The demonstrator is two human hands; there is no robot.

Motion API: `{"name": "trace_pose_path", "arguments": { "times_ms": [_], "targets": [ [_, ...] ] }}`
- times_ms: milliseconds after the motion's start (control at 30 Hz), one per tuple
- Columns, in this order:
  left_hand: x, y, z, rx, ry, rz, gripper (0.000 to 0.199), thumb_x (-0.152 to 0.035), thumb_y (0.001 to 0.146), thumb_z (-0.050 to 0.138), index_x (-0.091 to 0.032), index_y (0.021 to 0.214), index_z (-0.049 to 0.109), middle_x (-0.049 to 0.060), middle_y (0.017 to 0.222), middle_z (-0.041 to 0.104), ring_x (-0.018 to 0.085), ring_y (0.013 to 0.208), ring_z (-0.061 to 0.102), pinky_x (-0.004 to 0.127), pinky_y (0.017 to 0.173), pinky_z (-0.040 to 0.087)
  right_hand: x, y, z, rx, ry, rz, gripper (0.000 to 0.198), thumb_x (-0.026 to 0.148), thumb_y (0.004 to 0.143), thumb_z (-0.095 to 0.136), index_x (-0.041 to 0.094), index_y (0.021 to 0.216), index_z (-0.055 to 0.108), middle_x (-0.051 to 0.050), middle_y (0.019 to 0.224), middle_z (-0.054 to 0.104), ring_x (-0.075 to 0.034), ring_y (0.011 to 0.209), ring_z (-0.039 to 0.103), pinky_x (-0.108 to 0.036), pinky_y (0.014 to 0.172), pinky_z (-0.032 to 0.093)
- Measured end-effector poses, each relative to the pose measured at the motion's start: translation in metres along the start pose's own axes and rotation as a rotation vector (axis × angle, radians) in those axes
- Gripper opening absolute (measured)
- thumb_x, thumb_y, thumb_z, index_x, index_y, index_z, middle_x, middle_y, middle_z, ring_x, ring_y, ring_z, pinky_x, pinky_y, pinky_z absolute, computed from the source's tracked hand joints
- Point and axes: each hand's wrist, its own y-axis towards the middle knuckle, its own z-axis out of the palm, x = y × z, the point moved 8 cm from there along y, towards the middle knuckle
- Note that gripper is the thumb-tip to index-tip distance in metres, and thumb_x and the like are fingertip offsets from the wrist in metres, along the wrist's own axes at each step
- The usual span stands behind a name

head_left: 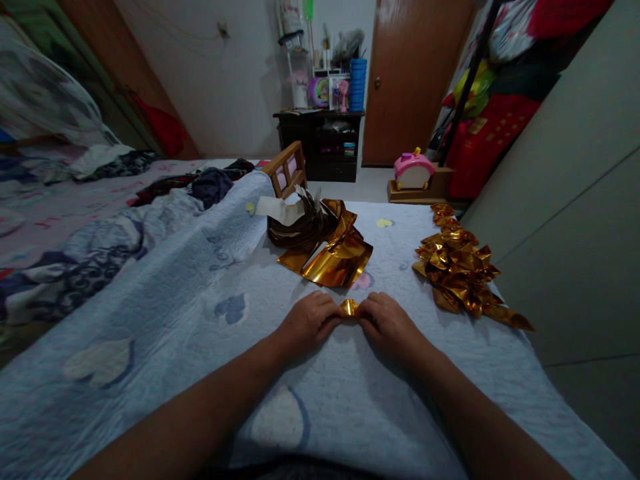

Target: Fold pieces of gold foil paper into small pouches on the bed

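Note:
Between my two hands is a small piece of gold foil paper (pixel 349 308), its shiny middle showing and its ends hidden by my fingers. My left hand (pixel 311 321) pinches the left end, thumb and fingers closed. The right end is pinched the same way by my right hand (pixel 387 321). Just beyond my hands lie loose gold foil sheets (pixel 337 263), shiny side up. Behind them stands a curled stack of foil paper (pixel 300 227) with dark and pale edges. To the right is a heap of folded gold foil pieces (pixel 457 263).
Everything lies on a pale blue quilted cover (pixel 200 353) with heart shapes. A grey cabinet (pixel 575 220) borders the right side. A wooden rail (pixel 285 170) stands at the far edge. Crumpled bedding (pixel 100 247) lies left. A pink toy case (pixel 414 172) sits beyond the bed.

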Motion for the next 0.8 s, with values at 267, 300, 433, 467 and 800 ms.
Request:
{"name": "trace_pose_path", "arguments": {
  "times_ms": [267,300,433,467,800],
  "targets": [
    [0.005,0.006,0.001,0.036,0.042,-0.185,0.017,-0.023,0.097,0.054,-0.018,0.083,0.063,0.004,0.082,0.061,0.020,0.082,0.055,0.034,0.076,0.043,-0.009,0.005,0.003,0.006,-0.033,0.103,0.014,0.016,0.095,0.058,0.017,0.088,0.070,-0.007,0.092,0.064,-0.021,0.091,0.056,-0.033,0.084,0.040],
    [0.006,0.007,0.001,0.031,0.055,-0.206,0.019,-0.024,0.097,0.054,-0.017,0.082,0.063,0.004,0.082,0.061,0.021,0.082,0.055,0.035,0.077,0.043,-0.009,0.006,0.003,0.009,-0.054,0.122,0.015,0.018,0.096,0.057,0.017,0.088,0.070,-0.007,0.092,0.065,-0.021,0.091,0.056,-0.033,0.083,0.040],
    [0.010,0.007,0.000,-0.002,0.082,-0.264,0.021,-0.028,0.096,0.058,-0.017,0.079,0.061,0.004,0.081,0.060,0.021,0.082,0.054,0.035,0.077,0.042,-0.007,0.006,0.002,0.003,-0.141,0.197,0.018,0.022,0.097,0.056,0.016,0.088,0.070,-0.008,0.092,0.066,-0.023,0.091,0.057,-0.034,0.081,0.037],
    [0.011,0.006,0.000,-0.011,0.086,-0.277,0.022,-0.029,0.096,0.059,-0.017,0.078,0.061,0.004,0.080,0.060,0.021,0.082,0.054,0.035,0.076,0.041,-0.007,0.006,0.002,0.000,-0.159,0.209,0.018,0.022,0.098,0.056,0.017,0.087,0.070,-0.008,0.092,0.066,-0.024,0.091,0.057,-0.034,0.080,0.037],
    [0.013,0.007,-0.001,-0.024,0.100,-0.350,0.019,-0.031,0.090,0.070,-0.017,0.080,0.062,0.003,0.083,0.063,0.022,0.084,0.054,0.036,0.078,0.038,-0.005,0.006,0.000,-0.014,-0.279,0.284,0.016,0.021,0.097,0.056,0.016,0.086,0.066,-0.011,0.091,0.069,-0.026,0.088,0.059,-0.035,0.074,0.033]
  ]
}}
